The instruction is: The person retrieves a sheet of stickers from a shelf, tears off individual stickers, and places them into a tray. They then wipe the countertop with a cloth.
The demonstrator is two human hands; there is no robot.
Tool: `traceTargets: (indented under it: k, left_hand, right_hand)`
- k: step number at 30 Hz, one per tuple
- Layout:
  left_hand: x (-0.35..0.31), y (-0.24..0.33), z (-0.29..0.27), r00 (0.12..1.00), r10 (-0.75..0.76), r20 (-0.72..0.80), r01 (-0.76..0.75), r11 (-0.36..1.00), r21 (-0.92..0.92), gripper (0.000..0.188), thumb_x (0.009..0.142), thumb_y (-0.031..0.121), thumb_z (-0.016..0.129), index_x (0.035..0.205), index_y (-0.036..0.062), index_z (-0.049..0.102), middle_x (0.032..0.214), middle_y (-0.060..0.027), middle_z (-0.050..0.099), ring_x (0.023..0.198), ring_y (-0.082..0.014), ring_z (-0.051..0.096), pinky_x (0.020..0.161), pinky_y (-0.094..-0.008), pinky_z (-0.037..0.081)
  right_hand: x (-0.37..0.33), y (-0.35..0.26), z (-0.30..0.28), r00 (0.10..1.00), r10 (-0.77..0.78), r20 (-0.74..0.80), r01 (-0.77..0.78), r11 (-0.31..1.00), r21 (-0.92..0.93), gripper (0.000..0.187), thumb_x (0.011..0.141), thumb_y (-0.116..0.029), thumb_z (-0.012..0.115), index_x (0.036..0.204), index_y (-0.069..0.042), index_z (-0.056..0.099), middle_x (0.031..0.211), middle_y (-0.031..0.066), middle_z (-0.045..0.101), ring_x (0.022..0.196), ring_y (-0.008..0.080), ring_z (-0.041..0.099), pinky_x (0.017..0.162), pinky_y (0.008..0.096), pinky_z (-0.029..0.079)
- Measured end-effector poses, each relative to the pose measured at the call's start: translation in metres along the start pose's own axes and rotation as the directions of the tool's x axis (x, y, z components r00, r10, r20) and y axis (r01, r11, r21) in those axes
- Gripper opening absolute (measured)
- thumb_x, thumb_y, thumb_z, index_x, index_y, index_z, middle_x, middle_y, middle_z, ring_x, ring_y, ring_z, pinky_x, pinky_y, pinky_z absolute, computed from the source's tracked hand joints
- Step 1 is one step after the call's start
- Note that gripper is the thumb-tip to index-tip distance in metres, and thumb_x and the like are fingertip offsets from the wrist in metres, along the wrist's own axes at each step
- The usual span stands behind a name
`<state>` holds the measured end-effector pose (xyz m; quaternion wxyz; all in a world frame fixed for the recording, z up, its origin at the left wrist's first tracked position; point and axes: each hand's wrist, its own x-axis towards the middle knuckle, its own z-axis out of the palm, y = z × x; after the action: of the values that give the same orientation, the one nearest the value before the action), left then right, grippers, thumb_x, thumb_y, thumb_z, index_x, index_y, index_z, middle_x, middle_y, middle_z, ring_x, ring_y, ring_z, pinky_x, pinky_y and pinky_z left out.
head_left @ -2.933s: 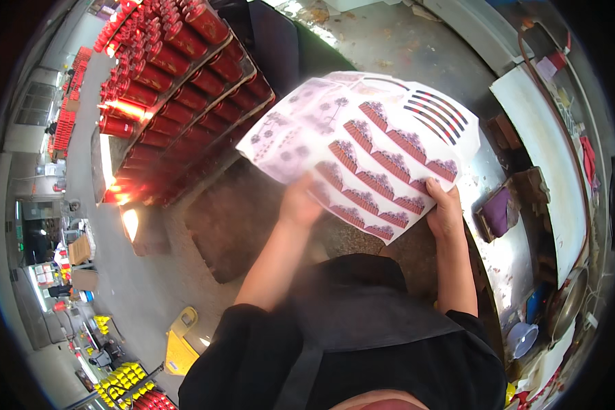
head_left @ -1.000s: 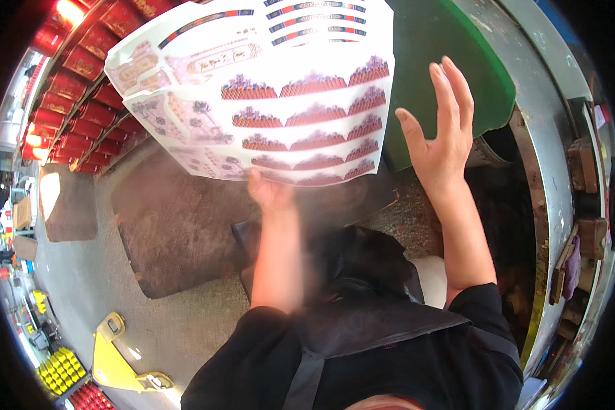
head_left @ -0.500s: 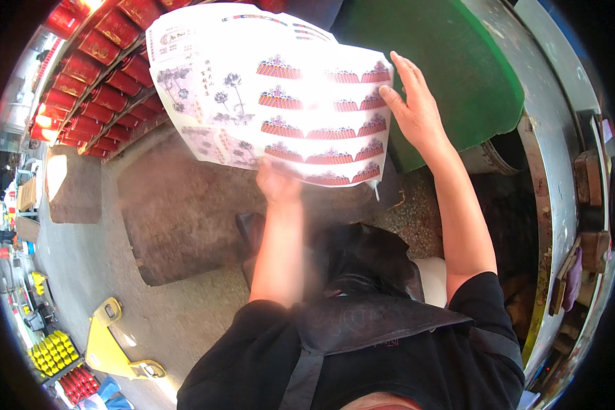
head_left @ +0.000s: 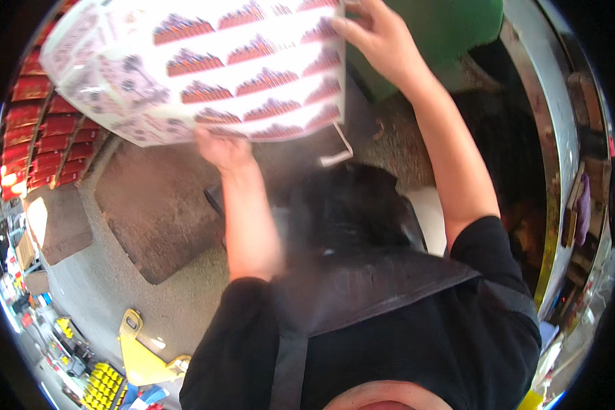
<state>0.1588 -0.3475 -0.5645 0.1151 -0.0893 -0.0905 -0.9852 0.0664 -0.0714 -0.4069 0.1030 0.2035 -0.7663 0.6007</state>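
A large white printed sheet (head_left: 266,72) is held up at the top of the view, bowed at its left side and running past the upper edge. Rows of red-brown and blue pictures cover it, with grey flower pictures at the left. My left hand (head_left: 227,150) grips its lower edge, the fingers partly hidden and blurred. At the right edge my right hand (head_left: 383,41) pinches the sheet between thumb and fingers. A thin pale strip (head_left: 344,143) dangles below its lower right corner.
Red cylinders (head_left: 61,147) are stacked on a rack at the left. Brown mats (head_left: 157,212) lie on the floor, with a yellow pallet jack (head_left: 143,362) at the lower left. A green panel (head_left: 444,34) stands at the upper right, near a metal edge (head_left: 560,157).
The sheet and both hands have shifted left and up in the view, and the sheet looks larger. The pale strip hangs out further. The surroundings have turned as my head moved.
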Motion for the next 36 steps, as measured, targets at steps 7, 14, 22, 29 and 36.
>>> traceTargets:
  k: [7,14,22,29,36]
  left_hand:
    - [0.004,0.009,0.008,1.000,-0.001,0.019,0.001,1.000,-0.023,0.070,0.076,0.010,0.080,0.139,0.0040,0.049,0.143,-0.0106,0.051,0.136,-0.0288,0.041,0.117,-0.0555,0.027]
    - [0.004,0.013,0.007,0.999,0.035,0.018,-0.036,0.999,0.037,0.068,0.078,0.016,0.080,0.137,0.0023,0.049,0.138,-0.0118,0.055,0.131,-0.0284,0.047,0.115,-0.0497,0.035]
    - [0.000,0.017,0.007,0.994,0.071,-0.081,-0.062,0.992,0.112,0.075,0.077,0.021,0.082,0.140,0.0045,0.047,0.142,-0.0111,0.051,0.134,-0.0311,0.043,0.115,-0.0535,0.033]
    - [-0.005,0.013,0.004,0.996,0.059,-0.068,-0.051,0.993,0.110,0.076,0.082,0.031,0.077,0.143,0.0040,0.041,0.140,-0.0131,0.051,0.130,-0.0312,0.046,0.111,-0.0499,0.038]
    - [-0.005,0.014,0.001,0.996,0.085,0.028,-0.089,0.973,0.213,0.073,0.089,0.040,0.067,0.146,0.0052,0.036,0.146,-0.0137,0.043,0.133,-0.0324,0.042,0.110,-0.0542,0.036]
  right_hand:
    - [0.001,-0.016,-0.003,0.990,0.076,0.115,-0.094,0.982,0.165,0.060,0.091,0.002,0.061,0.146,0.002,0.035,0.123,0.0172,0.059,0.107,0.0197,0.062,0.091,0.0313,0.052]
    - [-0.011,-0.036,0.004,0.998,-0.039,0.046,0.035,0.995,0.088,0.058,0.088,0.004,0.062,0.143,0.000,0.041,0.126,0.0162,0.058,0.113,0.0225,0.061,0.092,0.0327,0.051]
    - [-0.038,-0.061,-0.003,0.920,-0.382,-0.093,0.301,0.837,-0.457,0.030,0.087,0.000,0.066,0.116,-0.001,0.059,0.106,0.0121,0.067,0.095,0.0214,0.067,0.079,0.0297,0.054]
    - [-0.090,-0.088,0.021,0.744,-0.659,0.112,0.656,0.687,-0.311,0.023,0.083,0.008,0.063,0.100,-0.005,0.056,0.100,0.0173,0.072,0.085,0.0287,0.072,0.070,0.0339,0.058]
    - [-0.087,-0.094,0.014,0.743,-0.655,0.138,0.650,0.656,-0.384,0.034,0.081,0.007,0.067,0.114,-0.005,0.066,0.096,0.0175,0.071,0.078,0.0274,0.071,0.064,0.0321,0.057]
